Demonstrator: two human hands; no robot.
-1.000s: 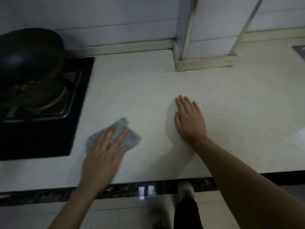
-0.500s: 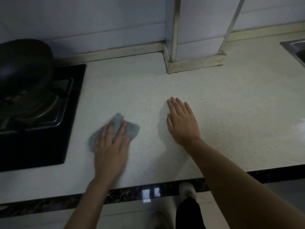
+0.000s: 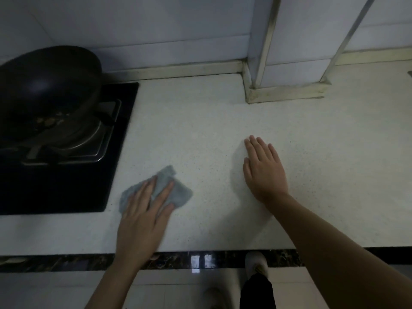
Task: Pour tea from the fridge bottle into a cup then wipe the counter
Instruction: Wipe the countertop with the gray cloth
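Observation:
A crumpled grey-blue cloth (image 3: 178,192) lies on the pale speckled counter (image 3: 200,130), just right of the stove. My left hand (image 3: 145,215) presses flat on the cloth with its fingers spread, covering the cloth's near half. My right hand (image 3: 263,170) rests palm down on the bare counter to the right, fingers together, holding nothing. No bottle or cup is in view.
A black glass hob (image 3: 66,186) with a dark wok (image 3: 44,90) on its burner fills the left. A tiled pillar (image 3: 287,63) juts out at the back. The counter's dark front edge (image 3: 66,262) runs along the bottom, my foot (image 3: 256,262) below it.
My left hand has slid the cloth a short way right and back along the counter beside the hob. The right hand stays planted on the counter. My head has shifted, moving the view sideways.

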